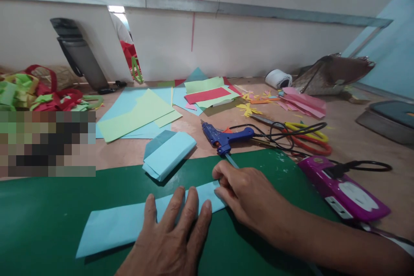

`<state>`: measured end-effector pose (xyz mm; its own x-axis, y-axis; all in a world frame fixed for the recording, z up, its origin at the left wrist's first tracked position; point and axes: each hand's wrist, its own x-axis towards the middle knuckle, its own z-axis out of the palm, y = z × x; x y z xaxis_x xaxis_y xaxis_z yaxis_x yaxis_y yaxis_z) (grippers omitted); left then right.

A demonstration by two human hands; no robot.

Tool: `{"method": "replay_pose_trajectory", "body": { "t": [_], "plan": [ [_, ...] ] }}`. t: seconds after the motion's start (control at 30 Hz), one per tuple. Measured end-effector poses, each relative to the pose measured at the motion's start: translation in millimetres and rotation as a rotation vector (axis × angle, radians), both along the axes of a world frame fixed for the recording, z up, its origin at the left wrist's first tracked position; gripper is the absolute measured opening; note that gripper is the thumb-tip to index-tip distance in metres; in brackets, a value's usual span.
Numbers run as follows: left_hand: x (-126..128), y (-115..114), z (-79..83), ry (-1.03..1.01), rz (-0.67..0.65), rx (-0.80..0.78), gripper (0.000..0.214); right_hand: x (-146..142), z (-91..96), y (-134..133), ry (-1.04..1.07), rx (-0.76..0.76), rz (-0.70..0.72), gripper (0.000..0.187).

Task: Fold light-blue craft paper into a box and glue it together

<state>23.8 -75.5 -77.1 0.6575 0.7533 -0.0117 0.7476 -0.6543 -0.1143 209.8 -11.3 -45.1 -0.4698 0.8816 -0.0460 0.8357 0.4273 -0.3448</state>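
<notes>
A long folded strip of light blue paper lies on a dark green cutting mat. My left hand rests flat on the strip's middle, fingers stretched out and pressing it down. My right hand is at the strip's right end, fingers curled and pinching the paper's edge. A second folded light blue paper piece lies just beyond the strip, at the mat's far edge. A blue glue gun lies right behind my right hand, its glue stick pointing toward my fingers.
Red and yellow scissors and a black cord lie right of the glue gun. A purple device sits at the mat's right edge. Coloured paper sheets, paper scraps, a white tape roll and a bag lie further back.
</notes>
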Motion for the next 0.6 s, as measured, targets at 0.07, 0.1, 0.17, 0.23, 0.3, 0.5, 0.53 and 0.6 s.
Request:
{"method": "replay_pose_trajectory", "body": {
  "t": [0.07,0.1,0.17,0.23,0.3,0.5,0.53,0.6],
  "plan": [
    [-1.0,0.7,-0.7,0.001,-0.005,0.014,0.053,0.4,-0.6,-0.7,0.038,0.008,-0.013,0.02],
    [-1.2,1.1,-0.8,0.001,-0.018,0.02,0.054,0.5,-0.7,-1.0,0.058,0.007,-0.02,0.021],
    [-0.7,1.5,-0.3,0.008,-0.034,0.024,0.054,0.5,-0.7,-1.4,0.088,-0.003,-0.034,0.023],
    [0.4,1.5,0.6,0.021,-0.025,0.024,0.053,-0.2,-0.8,-1.0,0.1,-0.012,-0.04,0.024],
    [1.0,1.0,1.4,0.03,-0.009,0.02,0.052,-1.1,-1.2,0.0,0.095,-0.003,-0.035,0.023],
    [-3.2,0.1,0.0,0.004,-0.022,-0.018,0.056,-3.0,-1.2,1.6,0.028,0.004,-0.003,0.02],
    [-3.7,0.2,-0.3,0.0,-0.018,-0.021,0.056,-3.2,-0.7,1.5,0.02,0.004,-0.001,0.019],
    [-4.0,0.5,-0.3,-0.003,-0.018,-0.013,0.056,-3.5,0.3,1.4,0.003,0.004,0.002,0.019]
  ]
}}
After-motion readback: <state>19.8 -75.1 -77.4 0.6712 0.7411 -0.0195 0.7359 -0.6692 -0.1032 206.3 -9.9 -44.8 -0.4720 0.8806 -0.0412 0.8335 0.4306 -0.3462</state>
